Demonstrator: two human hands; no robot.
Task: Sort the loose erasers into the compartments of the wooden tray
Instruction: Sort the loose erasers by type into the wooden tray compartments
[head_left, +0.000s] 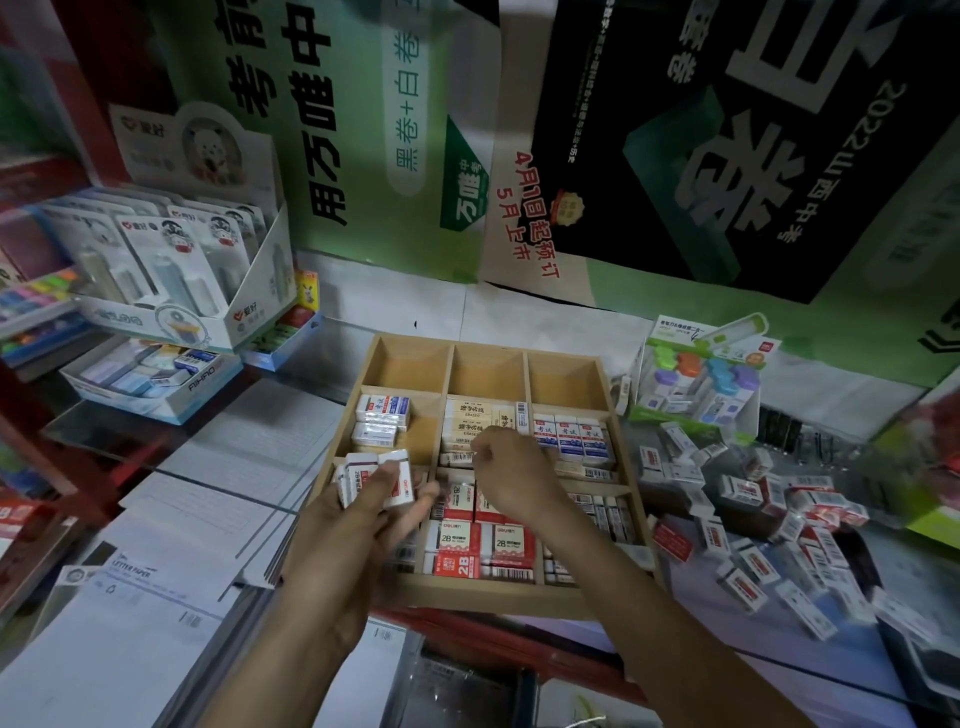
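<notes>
**Tray part-filled, loose pile to its right**

Surroundings: large posters hang along the back. A display carton of carded items sits far left, with an open box of small packs below it. Stacks of letter paper lie left of the tray. A green display box stands at the tray's right rear corner.

Both forearms reach over the tray's front wall and hide much of the front-left compartments.

The wooden tray sits mid-bench.
- Back row: three compartments show bare wood.
- Next row: blue-and-white erasers left, cream erasers middle, upright exam erasers right.
- Nearer: red 2B erasers in the middle.

The loose erasers are heaped on the bench just right of the tray, white sleeves with red bands and barcodes.

The left hand grips a bunch of white erasers over the tray's left side. The right hand has curled fingers over the cream erasers; can't tell if it pinches anything.
</notes>
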